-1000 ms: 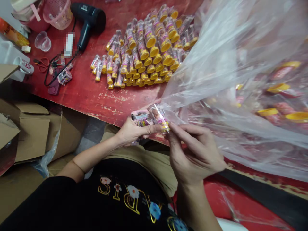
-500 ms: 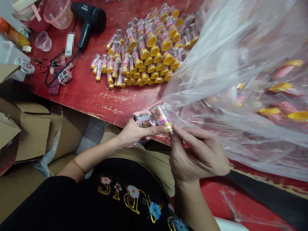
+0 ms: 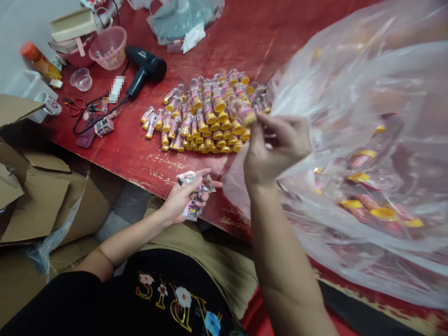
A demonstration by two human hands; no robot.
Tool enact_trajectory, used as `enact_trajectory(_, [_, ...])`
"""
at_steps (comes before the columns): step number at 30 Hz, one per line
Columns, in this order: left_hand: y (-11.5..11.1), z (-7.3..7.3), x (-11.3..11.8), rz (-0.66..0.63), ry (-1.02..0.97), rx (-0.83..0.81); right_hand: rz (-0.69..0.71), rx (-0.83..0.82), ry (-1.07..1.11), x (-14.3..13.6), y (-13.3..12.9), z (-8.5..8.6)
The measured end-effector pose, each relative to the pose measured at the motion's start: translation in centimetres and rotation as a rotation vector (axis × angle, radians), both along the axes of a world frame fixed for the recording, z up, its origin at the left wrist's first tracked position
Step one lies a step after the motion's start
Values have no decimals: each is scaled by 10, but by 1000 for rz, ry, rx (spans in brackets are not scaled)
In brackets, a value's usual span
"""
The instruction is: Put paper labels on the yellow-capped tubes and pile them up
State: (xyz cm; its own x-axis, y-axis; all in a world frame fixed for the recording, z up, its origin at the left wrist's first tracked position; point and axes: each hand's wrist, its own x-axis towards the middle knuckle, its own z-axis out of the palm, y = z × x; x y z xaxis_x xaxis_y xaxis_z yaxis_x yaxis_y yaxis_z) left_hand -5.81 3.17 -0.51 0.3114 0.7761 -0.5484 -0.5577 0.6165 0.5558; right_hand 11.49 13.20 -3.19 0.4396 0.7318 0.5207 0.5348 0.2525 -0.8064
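My right hand (image 3: 278,149) pinches a small clear tube (image 3: 244,111) with a printed pink wrap by its yellow-capped end. It holds the tube over the right side of a stacked pile of similar tubes (image 3: 206,112), slightly blurred. Low at the table's front edge, my left hand (image 3: 175,203) is closed around several loose printed plastic sleeves (image 3: 191,211), some poking out between thumb and fingers. To the right, a large clear plastic bag (image 3: 315,158) lies spread with more yellow-capped tubes (image 3: 360,178) inside, seen hazily through the film.
A black heat gun (image 3: 146,65) lies on the red table (image 3: 245,28), its cord near a phone (image 3: 87,137) and red-handled pliers (image 3: 74,107). Behind are a pink basket (image 3: 110,53), a plastic cup (image 3: 81,79) and a mug (image 3: 51,103). Cardboard boxes (image 3: 45,200) stand at lower left.
My right hand has moved away from my left, carrying the wrapped tube up and forward to the pile. The left hand keeps the sleeves, a little lower. The view has shifted.
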Motion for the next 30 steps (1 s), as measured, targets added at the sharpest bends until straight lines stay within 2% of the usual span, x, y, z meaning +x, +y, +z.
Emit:
enact_trajectory(2, [1,2,-4,36,34,4,100,-131,-1,5,38,4])
enact_trajectory(4, [2,3,-7,68,70,29,171,-189,-6,9,45,6])
enact_trajectory(6, [3,1,-6,88,104,54,220,-184,29,10,20,8])
enact_trajectory(10, [4,-6,4,70,124,70,481,-323,212,-1,-67,6])
enact_trajectory(11, [3,-6,8,59,115,72,507,-356,248,-4,-84,4])
enact_trajectory(13, [2,-5,17,45,102,71,475,-370,327,-10,-106,-2])
enact_trajectory(16, [-1,-1,24,19,124,66,422,-369,471,-8,-115,-10])
enact_trajectory(18, [-1,0,24,-1,202,98,404,-371,480,1,-117,-11])
enact_trajectory(22, [4,-1,18,-108,479,312,466,-356,139,20,-124,2])
enact_trajectory(25, [7,-4,18,-196,545,395,527,-361,-3,35,-123,11])
enact_trajectory(26, [7,-5,19,-180,552,389,486,-391,-7,44,-119,11])
enact_trajectory(27, [6,-6,20,-142,559,373,388,-450,-24,55,-113,9])
enact_trajectory(30, [1,-10,26,-57,558,297,-58,-735,-169,105,-89,-5])
